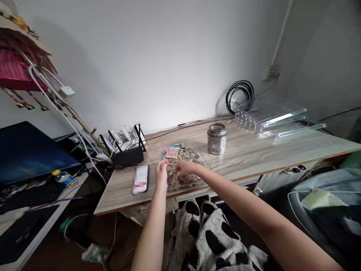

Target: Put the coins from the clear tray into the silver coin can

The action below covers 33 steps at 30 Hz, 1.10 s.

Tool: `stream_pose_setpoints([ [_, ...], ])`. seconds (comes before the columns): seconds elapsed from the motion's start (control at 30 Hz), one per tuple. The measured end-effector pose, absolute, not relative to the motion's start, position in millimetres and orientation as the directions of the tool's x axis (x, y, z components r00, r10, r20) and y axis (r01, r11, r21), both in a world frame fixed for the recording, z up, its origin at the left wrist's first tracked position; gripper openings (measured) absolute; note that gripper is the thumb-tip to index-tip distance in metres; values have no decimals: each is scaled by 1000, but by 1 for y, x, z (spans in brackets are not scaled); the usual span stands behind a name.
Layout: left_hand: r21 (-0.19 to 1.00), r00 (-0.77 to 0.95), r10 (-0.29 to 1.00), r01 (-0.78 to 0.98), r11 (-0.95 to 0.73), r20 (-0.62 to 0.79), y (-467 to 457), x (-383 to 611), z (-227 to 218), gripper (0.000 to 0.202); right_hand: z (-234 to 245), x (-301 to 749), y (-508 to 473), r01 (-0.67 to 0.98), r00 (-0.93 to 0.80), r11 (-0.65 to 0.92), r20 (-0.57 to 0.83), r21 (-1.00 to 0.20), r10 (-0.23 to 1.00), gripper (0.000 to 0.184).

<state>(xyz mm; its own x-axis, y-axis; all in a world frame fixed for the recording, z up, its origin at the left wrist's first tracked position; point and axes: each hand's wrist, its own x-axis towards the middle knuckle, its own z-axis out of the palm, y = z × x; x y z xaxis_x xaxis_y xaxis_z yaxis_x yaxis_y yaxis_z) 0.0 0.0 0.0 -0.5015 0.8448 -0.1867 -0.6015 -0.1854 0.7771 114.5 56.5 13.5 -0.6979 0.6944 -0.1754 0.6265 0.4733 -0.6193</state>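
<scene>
Coins spread on surface, below and around right grip | right grip: fingers curled in, contents hidden | left grip: fingers drawn together at coins' left edge, hold unclear | pink banknote just beyond

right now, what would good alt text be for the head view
A person's right hand is over coins spread on a wood-grain desk, with the left hand at their left edge near a pink banknote. A metal tin stands to the right; a phone lies to the left, with a black router behind it.
</scene>
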Motion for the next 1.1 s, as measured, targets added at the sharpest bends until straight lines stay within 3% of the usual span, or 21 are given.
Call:
stream_pose_setpoints([
  [0.17,499,-167,918,-866,37,-359,-4,4,1,25,45,104,64,497,-726,573,49,-651,686,23],
  [0.27,354,-206,885,-934,-50,-418,-4,3,1,28,44,106,60,598,-616,597,170,-535,769,23],
  [0.37,301,-185,889,-952,-56,-419,-8,-1,2,29,25,111,50,703,-601,581,94,-411,793,20],
  [0.53,321,-236,882,-941,-103,-408,-9,-7,7,30,3,108,32,571,-815,756,-108,-319,570,40],
  [0.73,319,-272,829,-940,-120,-489,-6,-8,5,29,19,95,29,601,-789,758,-343,-254,510,25],
  [0.9,341,-281,827,-933,-116,-487,-6,-9,2,22,14,92,29,567,-815,790,-299,-233,497,15],
  [1.03,397,-280,835,-914,-82,-473,-3,-9,1,20,3,98,33,509,-861,766,-255,-393,441,17],
  [1.1,418,-283,837,-906,-73,-468,-2,-9,-1,19,0,105,39,533,-844,703,-238,-472,480,16],
])
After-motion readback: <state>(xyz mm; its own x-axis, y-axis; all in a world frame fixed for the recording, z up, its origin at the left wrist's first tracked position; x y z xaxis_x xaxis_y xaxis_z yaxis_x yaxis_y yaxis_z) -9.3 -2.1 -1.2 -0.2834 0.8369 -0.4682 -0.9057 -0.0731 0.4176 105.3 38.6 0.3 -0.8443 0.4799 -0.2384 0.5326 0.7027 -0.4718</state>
